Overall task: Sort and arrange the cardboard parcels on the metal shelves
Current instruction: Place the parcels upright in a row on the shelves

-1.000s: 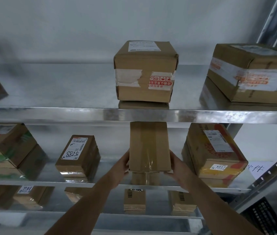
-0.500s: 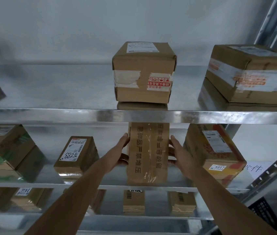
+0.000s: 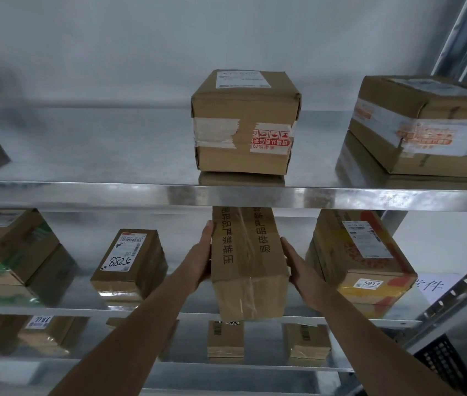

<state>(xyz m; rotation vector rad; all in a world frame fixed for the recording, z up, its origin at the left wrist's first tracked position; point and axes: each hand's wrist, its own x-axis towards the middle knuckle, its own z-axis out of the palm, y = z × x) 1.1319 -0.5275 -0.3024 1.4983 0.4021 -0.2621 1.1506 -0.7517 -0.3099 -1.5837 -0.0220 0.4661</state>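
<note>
A long brown parcel (image 3: pixel 248 261) with black printed characters and clear tape lies lengthwise on the middle metal shelf (image 3: pixel 55 311), its near end at the shelf's front edge. My left hand (image 3: pixel 202 258) presses flat against its left side with the fingers straight. On the opposite side my right hand (image 3: pixel 298 267) lies flat against the parcel. The parcel's far end is hidden behind the top shelf's front rail (image 3: pixel 112 195).
On the middle shelf, a parcel marked 5788 (image 3: pixel 130 261) stands left and a yellow-red one marked 5917 (image 3: pixel 360 258) right. A green-taped box (image 3: pixel 6 247) sits far left. The top shelf holds a taped cube (image 3: pixel 243 124) and a stack (image 3: pixel 426 124). Small parcels (image 3: pixel 225 338) lie below.
The long parcel was turned from upright to lying flat, its printed face now up, and moved deeper onto the middle shelf. Both hands shifted from its lower end to its sides.
</note>
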